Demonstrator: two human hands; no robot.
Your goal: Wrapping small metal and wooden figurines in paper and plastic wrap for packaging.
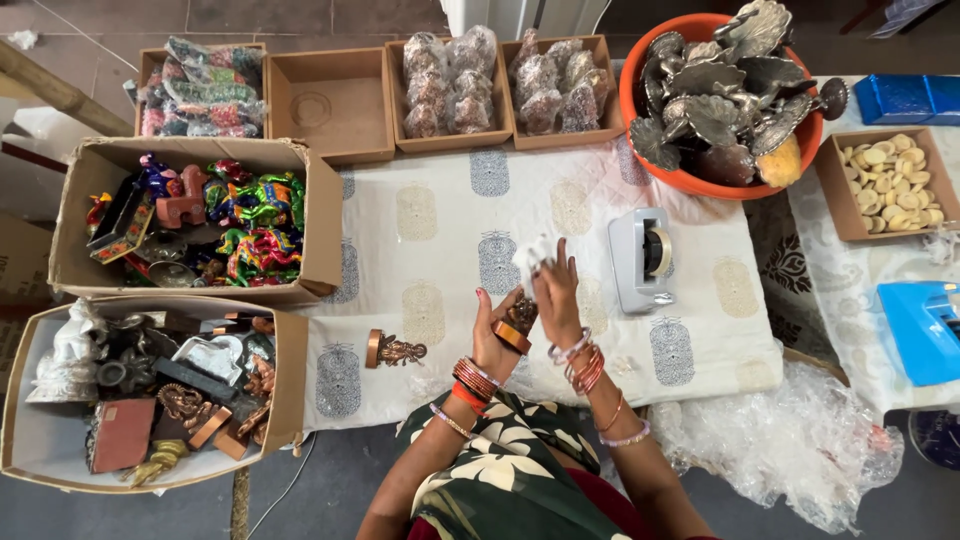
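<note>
My left hand (493,340) grips a small copper-coloured figurine (517,324) by its round base, just above the patterned cloth (440,240). My right hand (556,292) pinches a piece of clear wrap (532,257) over the top of that figurine. A second copper figurine (395,350) lies on the cloth a little to the left of my left hand. A grey tape dispenser (642,258) sits to the right of my right hand.
Two open cartons of mixed figurines (190,218) (150,395) stand at the left. Boxes of wrapped items (505,85) line the far edge beside an empty box (325,100). An orange tub of metal pieces (725,95) is far right; bubble wrap (790,430) lies near right.
</note>
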